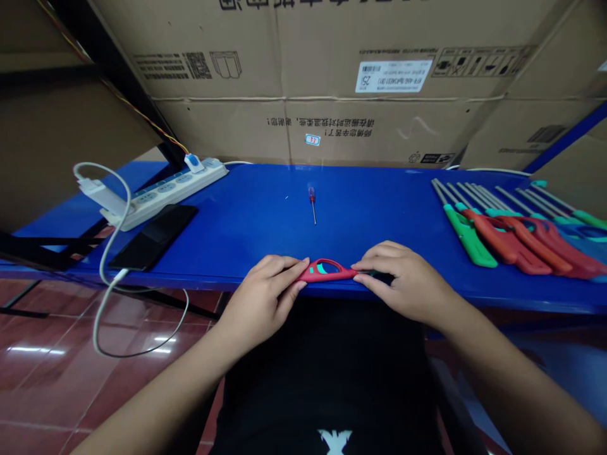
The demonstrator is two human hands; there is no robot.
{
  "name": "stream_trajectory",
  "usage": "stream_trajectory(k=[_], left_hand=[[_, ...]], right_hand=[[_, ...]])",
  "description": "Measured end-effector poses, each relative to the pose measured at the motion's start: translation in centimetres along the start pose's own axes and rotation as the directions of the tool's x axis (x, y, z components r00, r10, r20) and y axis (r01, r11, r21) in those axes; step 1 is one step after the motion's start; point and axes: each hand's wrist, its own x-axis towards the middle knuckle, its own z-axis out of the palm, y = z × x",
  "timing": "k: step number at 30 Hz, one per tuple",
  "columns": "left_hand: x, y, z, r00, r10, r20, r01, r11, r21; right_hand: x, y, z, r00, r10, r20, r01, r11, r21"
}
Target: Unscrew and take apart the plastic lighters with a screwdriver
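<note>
2 hands (336, 291) hold 1 red plastic handle (327, 272); 1 screwdriver (312, 203) ahead.

Red plastic handle (339, 274): ends hidden by left hand (265, 294) and right hand (408, 284). Row of tools (507, 243) cut off at right edge. Carton (332, 76) cut off above; small print unreadable.

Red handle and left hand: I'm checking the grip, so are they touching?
Touching. The head view shows the fingers of the left hand pressed against the end of the red plastic handle, with no gap between them.
</note>
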Motion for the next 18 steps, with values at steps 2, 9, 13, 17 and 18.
stream_trajectory(k=[2,9,13,17,18], left_hand=[[-0.1,0.0,-0.1,1.000,-0.030,0.004,0.030,0.999,-0.026],[1.7,-0.9,-1.7,0.982,-0.092,0.164,0.104,0.992,-0.068],[3.6,-1.3,-2.7,0.947,-0.076,0.312,0.092,0.995,-0.037],[4.4,-1.3,-3.2,0.939,-0.045,0.340,0.052,0.999,-0.010],[4.3,-1.2,-3.2,0.943,-0.044,0.330,0.050,0.999,-0.010]], right_hand=[[-0.6,0.6,-0.7,1.000,0.016,-0.001,-0.016,0.999,-0.031],[-0.8,2.0,-1.9,0.997,0.049,0.065,-0.048,0.999,-0.016],[0.2,1.3,-1.5,0.995,0.026,0.099,-0.015,0.994,-0.104],[0.7,0.8,-0.9,0.995,-0.024,0.095,0.040,0.985,-0.167],[0.7,0.7,-0.8,0.994,-0.048,0.094,0.064,0.981,-0.183]])
